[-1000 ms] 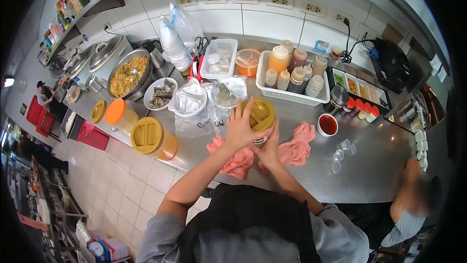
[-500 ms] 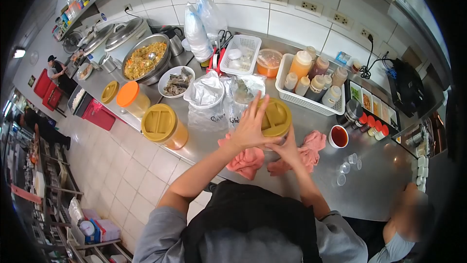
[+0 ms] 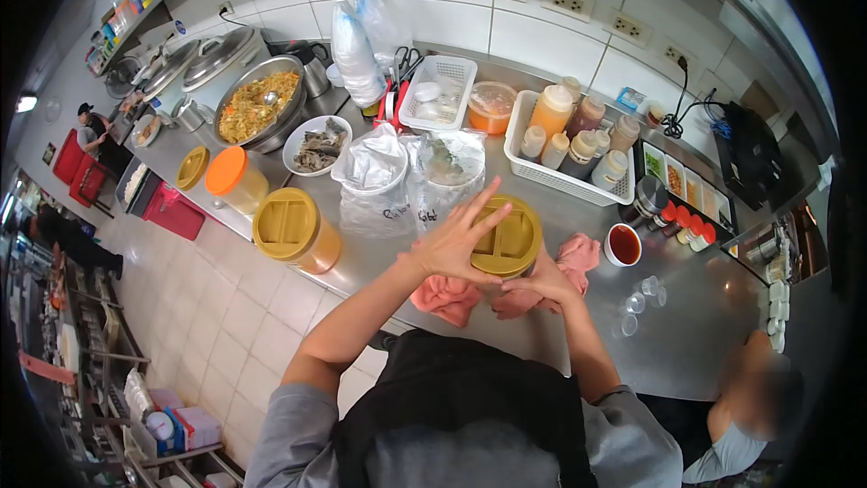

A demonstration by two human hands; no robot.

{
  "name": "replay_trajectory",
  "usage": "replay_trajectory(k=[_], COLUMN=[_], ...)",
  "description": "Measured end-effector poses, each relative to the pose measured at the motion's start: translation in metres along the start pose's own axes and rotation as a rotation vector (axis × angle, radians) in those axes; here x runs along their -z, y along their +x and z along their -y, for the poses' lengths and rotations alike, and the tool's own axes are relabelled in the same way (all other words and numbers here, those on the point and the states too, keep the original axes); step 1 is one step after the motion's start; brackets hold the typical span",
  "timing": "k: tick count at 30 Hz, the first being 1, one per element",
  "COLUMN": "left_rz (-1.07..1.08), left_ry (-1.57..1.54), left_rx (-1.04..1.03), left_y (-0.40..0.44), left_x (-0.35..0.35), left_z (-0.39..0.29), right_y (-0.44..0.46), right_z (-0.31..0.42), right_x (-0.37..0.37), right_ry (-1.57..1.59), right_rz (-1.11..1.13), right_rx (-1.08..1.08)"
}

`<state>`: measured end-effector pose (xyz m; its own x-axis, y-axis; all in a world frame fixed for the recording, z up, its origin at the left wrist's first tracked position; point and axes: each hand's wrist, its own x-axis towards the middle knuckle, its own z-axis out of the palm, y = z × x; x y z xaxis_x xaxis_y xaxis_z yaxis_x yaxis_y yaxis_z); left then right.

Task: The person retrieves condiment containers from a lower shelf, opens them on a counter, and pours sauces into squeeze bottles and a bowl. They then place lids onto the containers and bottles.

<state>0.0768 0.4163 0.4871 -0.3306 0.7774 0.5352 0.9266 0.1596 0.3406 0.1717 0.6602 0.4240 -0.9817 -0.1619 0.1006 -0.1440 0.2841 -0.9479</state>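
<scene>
A jar with a round mustard-yellow lid (image 3: 508, 235) stands between my hands, its body mostly hidden beneath the lid. My left hand (image 3: 452, 240) is against the lid's left side, thumb along the near rim and fingers spread at the left edge. Round the near right side of the jar, under the rim, curls my right hand (image 3: 545, 278), its far fingers hidden. A crumpled pink cloth (image 3: 447, 298) lies left of the jar, and another pink cloth (image 3: 576, 262) lies beside and partly under my right hand.
At left stand a yellow-lidded jar (image 3: 293, 231) and an orange-lidded jar (image 3: 237, 183). Behind are plastic-lined tubs (image 3: 372, 172), a basket of sauce bottles (image 3: 569, 140) and a noodle bowl (image 3: 262, 109). A red sauce bowl (image 3: 623, 245) is at right; a person's arm (image 3: 745, 380) is nearby.
The jar and both hands have come slightly nearer to me. My left fingers have shifted left across the lid, baring more of its top. The view has tilted a little.
</scene>
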Motion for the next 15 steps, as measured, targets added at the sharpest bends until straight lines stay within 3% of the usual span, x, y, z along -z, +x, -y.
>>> replay_trajectory(k=[2, 5, 9, 12, 15], left_rz=[0.025, -0.081, -0.208, -0.351, -0.617], left_ry=[-0.009, -0.041, 0.105, -0.092, -0.264], left_rx=[0.125, 0.335, 0.553, 0.81, 0.802], left_y=[0.002, 0.006, 0.014, 0.021, 0.017], left_x=[0.001, -0.005, -0.017, -0.016, -0.017], left_z=[-0.004, -0.02, -0.051, -0.061, -0.032], right_y=[0.002, -0.005, -0.006, -0.007, -0.005], right_z=[0.008, 0.016, 0.013, 0.017, 0.027], right_x=[-0.007, -0.035, -0.073, -0.089, -0.09], right_ry=[0.046, 0.15, -0.045, -0.284, -0.418], right_rz=[0.061, -0.151, -0.465, -0.623, -0.678], right_rx=[-0.102, -0.034, 0.103, 0.117, 0.114])
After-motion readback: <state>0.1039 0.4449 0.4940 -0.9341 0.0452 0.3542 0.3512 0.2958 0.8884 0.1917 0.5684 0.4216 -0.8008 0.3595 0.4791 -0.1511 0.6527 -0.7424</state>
